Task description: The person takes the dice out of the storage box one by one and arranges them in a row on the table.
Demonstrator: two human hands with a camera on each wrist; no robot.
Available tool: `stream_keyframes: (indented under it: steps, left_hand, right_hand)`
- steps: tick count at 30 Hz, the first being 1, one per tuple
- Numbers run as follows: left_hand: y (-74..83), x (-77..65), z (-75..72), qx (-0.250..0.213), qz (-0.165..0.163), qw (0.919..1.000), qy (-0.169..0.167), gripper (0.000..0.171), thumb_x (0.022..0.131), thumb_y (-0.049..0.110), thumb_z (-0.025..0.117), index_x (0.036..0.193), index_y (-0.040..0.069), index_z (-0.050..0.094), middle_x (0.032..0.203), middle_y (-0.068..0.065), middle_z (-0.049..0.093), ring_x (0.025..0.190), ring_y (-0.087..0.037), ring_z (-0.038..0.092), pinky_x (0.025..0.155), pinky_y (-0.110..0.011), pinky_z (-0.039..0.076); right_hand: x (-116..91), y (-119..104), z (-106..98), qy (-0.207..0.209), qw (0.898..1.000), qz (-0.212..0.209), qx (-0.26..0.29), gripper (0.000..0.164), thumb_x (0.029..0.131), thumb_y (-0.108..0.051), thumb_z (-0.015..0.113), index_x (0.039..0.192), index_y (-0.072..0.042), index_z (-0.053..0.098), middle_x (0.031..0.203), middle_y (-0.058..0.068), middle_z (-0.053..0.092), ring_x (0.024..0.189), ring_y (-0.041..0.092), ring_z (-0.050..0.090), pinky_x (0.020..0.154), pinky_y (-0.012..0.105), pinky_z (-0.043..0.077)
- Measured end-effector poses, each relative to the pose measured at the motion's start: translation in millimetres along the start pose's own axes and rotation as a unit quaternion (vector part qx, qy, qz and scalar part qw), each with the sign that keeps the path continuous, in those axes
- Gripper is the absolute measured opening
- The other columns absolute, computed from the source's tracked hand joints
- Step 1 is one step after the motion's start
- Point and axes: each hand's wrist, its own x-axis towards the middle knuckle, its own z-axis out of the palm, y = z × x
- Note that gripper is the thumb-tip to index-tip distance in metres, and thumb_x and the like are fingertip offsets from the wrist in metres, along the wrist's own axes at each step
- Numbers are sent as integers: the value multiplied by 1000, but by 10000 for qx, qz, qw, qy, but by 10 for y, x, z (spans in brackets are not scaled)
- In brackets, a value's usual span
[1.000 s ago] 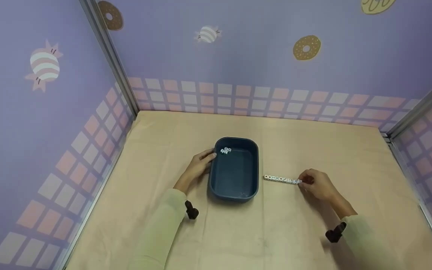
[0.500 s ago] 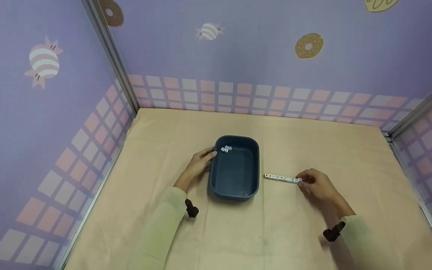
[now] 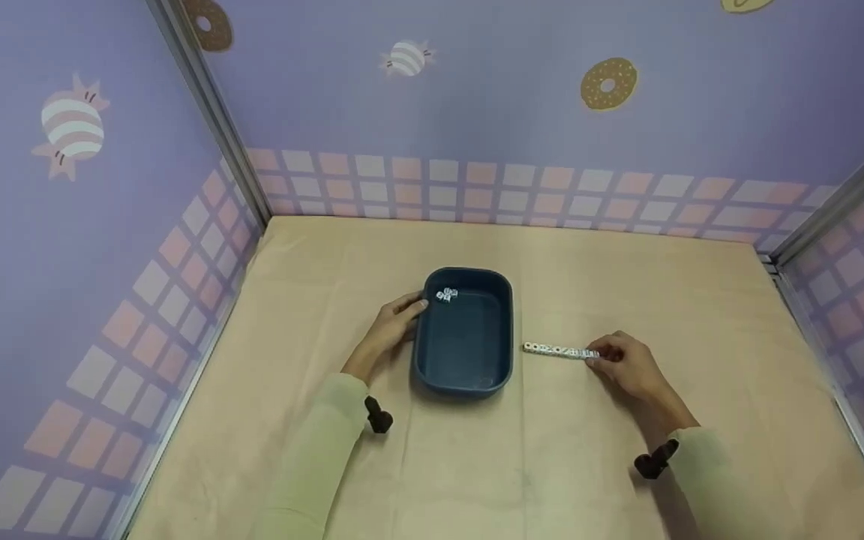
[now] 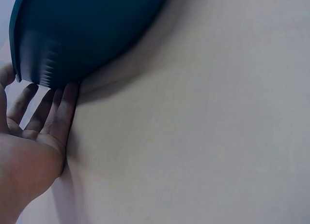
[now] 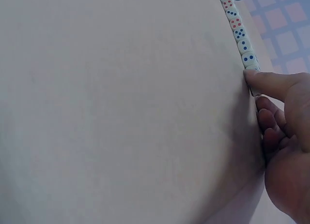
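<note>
A dark blue rectangular bin stands on the cloth, with a few white dice at its far left corner inside. My left hand grips the bin's left side; in the left wrist view its thumb is at the rim and its fingers lie against the outer wall. To the right of the bin, a straight row of white dice with blue and red pips lies on the cloth, its left end close to the bin. My right hand pinches the right end of that row, the thumb covering the last dice.
A beige cloth covers the table. Purple walls with candy and doughnut prints enclose it at the back and both sides. Small black devices sit on both wrists, beside the light green sleeves.
My right fingers have shifted slightly left, over the end of the dice row. The left hand stays on the bin, and the whole head view has drifted a little.
</note>
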Motion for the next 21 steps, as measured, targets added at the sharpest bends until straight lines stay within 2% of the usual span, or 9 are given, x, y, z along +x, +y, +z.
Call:
stream_keyframes:
  steps: [4, 12, 21]
  left_hand:
    - [14, 7, 2, 44, -70, 10000, 52, 56, 107, 40, 64, 157, 15, 54, 153, -8, 59, 131, -27, 65, 104, -40, 56]
    - [25, -11, 13, 52, 24, 9999, 84, 57, 106, 40, 66, 156, 14, 54, 155, -10, 57, 134, -30, 62, 107, -42, 54]
    - [29, 5, 10, 388, 105, 9991, 145, 58, 106, 43, 65, 156, 14, 55, 157, -11, 54, 138, -32, 59, 111, -45, 51]
  right_hand:
    - [9, -6, -1, 14, 10000, 50, 43, 17, 97, -12, 80, 113, -9, 78, 101, 10, 60, 87, 24, 52, 67, 25, 45]
    - [33, -7, -25, -17, 10000, 11, -32, 17, 96, -12, 80, 113, -11, 78, 101, 9, 61, 89, 24, 51, 71, 28, 44]
    - [38, 2, -23, -42, 10000, 36, 77, 22, 94, -19, 84, 114, -12, 78, 102, 8, 62, 89, 24, 52, 70, 27, 47]
